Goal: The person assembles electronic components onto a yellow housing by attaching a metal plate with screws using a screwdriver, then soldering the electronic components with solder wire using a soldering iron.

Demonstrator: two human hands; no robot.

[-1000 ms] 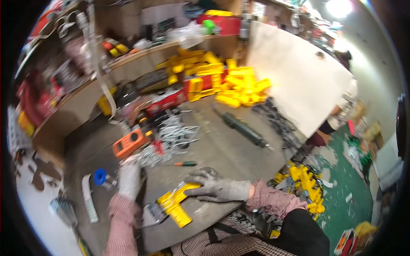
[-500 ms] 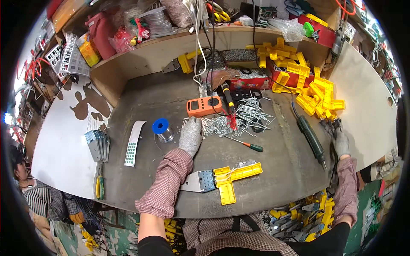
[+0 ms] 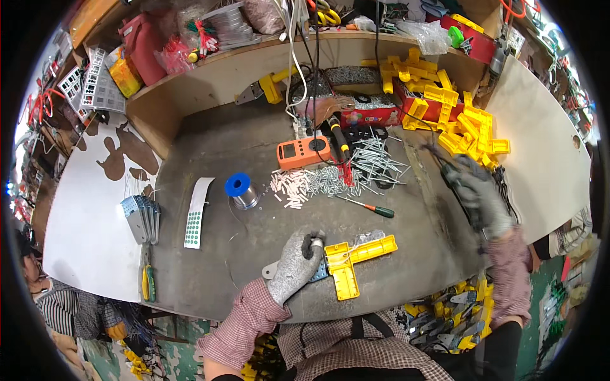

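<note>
My left hand, in a grey glove, is closed over the perforated metal plate of a yellow plastic housing. Its fingertips pinch together; a pale bit shows there, too small to name. Thin white wires lie in the open housing, which has a long arm to the right and a short one toward me. At the right, my right hand, gloved and blurred by motion, is wrapped over a dark green corded electric screwdriver. Much of that tool is hidden under the hand.
Small pale tubes, short screws and long screws lie in heaps beyond my left hand. An orange meter, solder spool, green-handled screwdriver and yellow housings surround them.
My left hand has come from the pale tubes back to the plate of the yellow housing. My right hand has moved up and left from the dark cords onto the electric screwdriver.
</note>
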